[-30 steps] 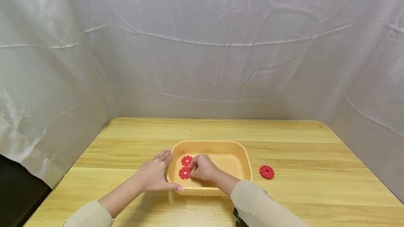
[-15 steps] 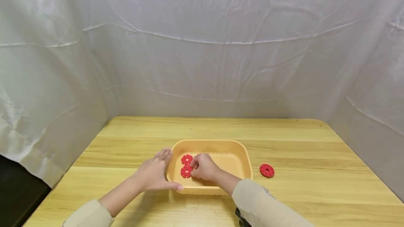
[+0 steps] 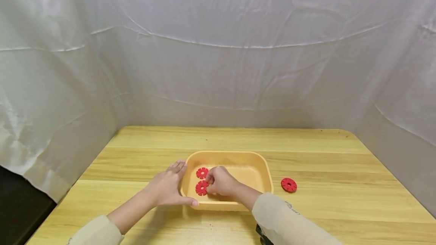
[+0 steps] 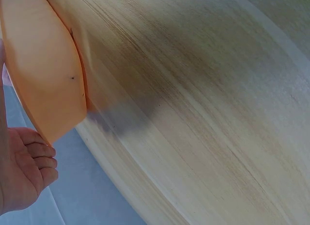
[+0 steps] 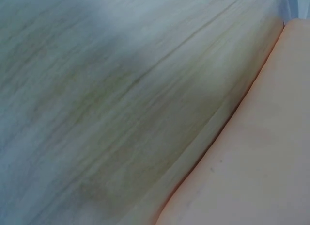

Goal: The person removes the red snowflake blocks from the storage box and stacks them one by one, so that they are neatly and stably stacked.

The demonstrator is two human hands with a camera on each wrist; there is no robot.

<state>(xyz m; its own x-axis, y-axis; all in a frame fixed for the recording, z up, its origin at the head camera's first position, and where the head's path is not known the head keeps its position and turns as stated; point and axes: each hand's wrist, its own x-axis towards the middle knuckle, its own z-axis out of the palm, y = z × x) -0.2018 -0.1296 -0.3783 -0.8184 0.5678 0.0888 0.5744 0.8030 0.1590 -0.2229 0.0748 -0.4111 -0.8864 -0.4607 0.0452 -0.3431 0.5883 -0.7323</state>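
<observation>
Two red, notched, flower-shaped plastic discs lie at the left end inside an orange-yellow tray (image 3: 235, 206). My right hand (image 3: 222, 181) reaches over the front rim, fingertips curled, and pinches the right edge of the nearer disc (image 3: 201, 188). The farther disc (image 3: 201, 173) lies just behind it, close to my knuckles. Spread around the tray's left end, my left hand (image 3: 167, 187) has its fingers along the left rim and its thumb on the front corner. In the left wrist view, fingers (image 4: 41, 159) meet the corner of the tray (image 4: 46, 65).
Another red notched disc (image 3: 288, 185) lies on the wooden table (image 3: 340, 207), right of the tray. A pale curtain (image 3: 238, 67) surrounds the table at the back and sides. The right wrist view shows mainly tabletop and the tray's outer wall (image 5: 252, 162).
The nearer red disc has shifted slightly right and back, then toward the front, with the right hand at its edge. The left hand stays on the tray.
</observation>
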